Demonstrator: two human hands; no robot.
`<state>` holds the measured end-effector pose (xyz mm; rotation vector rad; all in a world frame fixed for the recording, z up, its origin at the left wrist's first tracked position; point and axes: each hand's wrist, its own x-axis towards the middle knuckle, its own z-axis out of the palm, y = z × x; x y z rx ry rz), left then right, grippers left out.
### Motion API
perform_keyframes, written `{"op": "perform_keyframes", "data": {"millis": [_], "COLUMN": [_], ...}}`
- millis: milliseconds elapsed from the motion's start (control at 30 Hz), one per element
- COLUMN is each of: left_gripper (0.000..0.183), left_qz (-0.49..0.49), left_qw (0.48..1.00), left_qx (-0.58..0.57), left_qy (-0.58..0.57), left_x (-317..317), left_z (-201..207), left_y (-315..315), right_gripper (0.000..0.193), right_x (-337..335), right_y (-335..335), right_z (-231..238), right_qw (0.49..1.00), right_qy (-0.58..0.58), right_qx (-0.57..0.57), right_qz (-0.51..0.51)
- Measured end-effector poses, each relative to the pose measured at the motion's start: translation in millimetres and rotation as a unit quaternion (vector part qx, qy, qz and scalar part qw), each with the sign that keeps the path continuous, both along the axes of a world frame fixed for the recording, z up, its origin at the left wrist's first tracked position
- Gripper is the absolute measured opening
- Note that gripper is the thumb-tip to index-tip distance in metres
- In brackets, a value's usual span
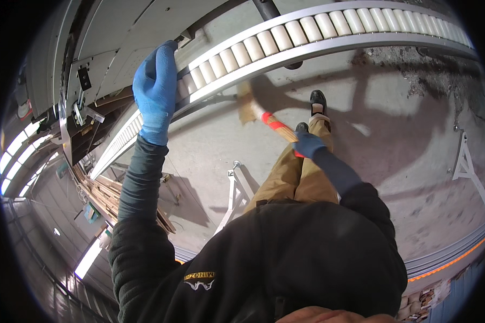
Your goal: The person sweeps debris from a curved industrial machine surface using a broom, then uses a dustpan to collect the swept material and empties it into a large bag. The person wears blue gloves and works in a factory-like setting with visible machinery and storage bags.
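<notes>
My right hand (pixel 310 144), in a blue glove, is closed round the wooden handle of a brush (pixel 275 125) with red bands. The brush slants up and left from my hand, and its tan head is smeared by motion above the floor, beside the roller conveyor (pixel 265 43). My left hand (pixel 157 83), also gloved in blue, reaches forward to the conveyor's near part, where the rollers meet a grey machine (pixel 110 37). Its fingers are stretched out, and I see nothing held in it. Whether its fingertips touch the machine is hard to tell.
White rollers run in a metal frame from the lower left to the upper right. White support legs (pixel 233 196) stand on the grey floor, with another stand (pixel 465 161) at the right. Wooden strips (pixel 105 192) are stacked at the left. Dark debris (pixel 436 75) lies beyond my feet.
</notes>
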<state>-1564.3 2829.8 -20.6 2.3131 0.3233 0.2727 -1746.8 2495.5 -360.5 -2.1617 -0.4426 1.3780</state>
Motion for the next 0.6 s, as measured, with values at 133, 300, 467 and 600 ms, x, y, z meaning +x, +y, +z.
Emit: {"op": "perform_keyframes", "data": {"millis": [133, 300, 467, 600], "left_gripper": [0.038, 0.037, 0.037, 0.033], "left_qz": [0.008, 0.014, 0.012, 0.032], "left_qw": [0.999, 0.999, 1.000, 0.999], "left_qx": [-0.004, -0.013, -0.014, -0.028], "left_qy": [0.039, 0.037, 0.019, -0.023], "left_x": [0, -3, -3, 0], "left_z": [1, 2, -1, -8], "left_y": [2, 4, 4, 3], "right_gripper": [0.026, 0.023, 0.029, 0.028], "right_x": [-37, -50, 32, 131], "right_y": [110, 109, -45, -211], "right_z": [-41, -74, -74, -9], "right_qw": [0.993, 0.983, 0.937, 0.945], "right_qy": [-0.030, -0.135, -0.141, -0.173], "right_qx": [-0.007, -0.050, -0.245, -0.274], "right_qz": [0.113, 0.112, 0.207, 0.038]}}
